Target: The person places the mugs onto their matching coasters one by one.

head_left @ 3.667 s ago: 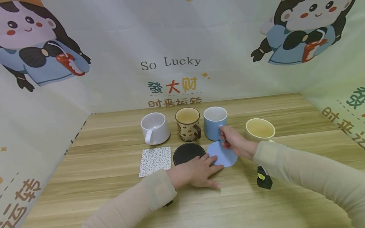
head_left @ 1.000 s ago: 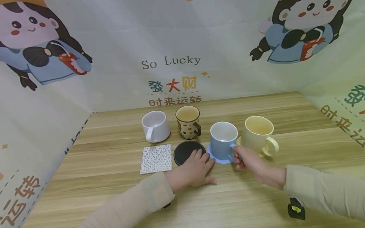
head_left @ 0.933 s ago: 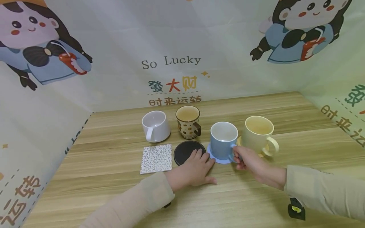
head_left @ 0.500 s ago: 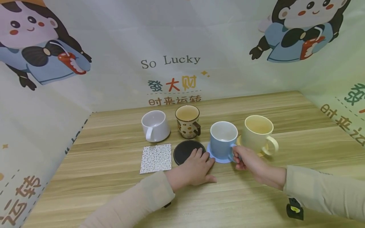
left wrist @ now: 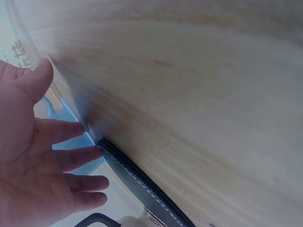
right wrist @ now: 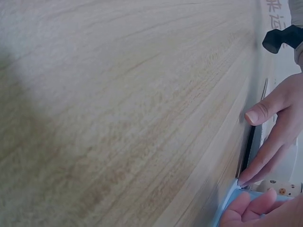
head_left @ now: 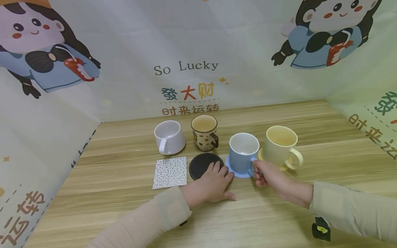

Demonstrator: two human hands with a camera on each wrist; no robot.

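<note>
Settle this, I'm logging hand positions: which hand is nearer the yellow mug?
Right. The right hand, holding the blue mug, is just in front of the yellow mug; the left hand is farther left, at the black coaster.

Soft shadows lie on the table [head_left: 248, 220]; wrist views look hazy.

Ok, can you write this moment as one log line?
right hand: holds blue mug | blue mug: on blue coaster | left hand: at black coaster's edge | yellow mug: on yellow coaster
</note>
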